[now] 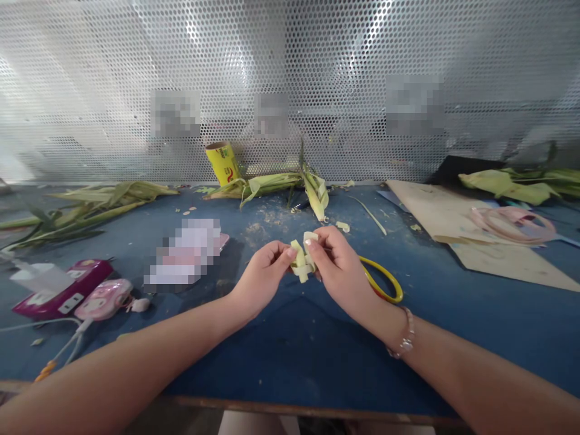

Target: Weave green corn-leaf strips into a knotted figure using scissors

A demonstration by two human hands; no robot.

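Pale green corn husk strips [299, 261], folded across one another, are pinched between both hands above the middle of the blue table. My left hand [265, 269] grips their left side with thumb and fingers. On the other side my right hand [339, 266], with a beaded bracelet at the wrist, closes on the upright end of the strip. Partly behind the right hand lies a yellow loop handle [390, 279]; the rest of that tool is hidden. Just beyond the hands are a small husk scrap [343, 227] and a husk piece with a pointed leafy end [316, 192].
Corn husks [267, 183] lie along a perforated metal panel [290, 72], beside a yellow cardboard tube [223, 164]. At left are more husks [113, 196], a blurred-out phone-like object [188, 254], a purple power strip [84, 284] and a pink case [104, 299]. Cardboard [435, 211] and pink ribbon [534, 225] lie right.
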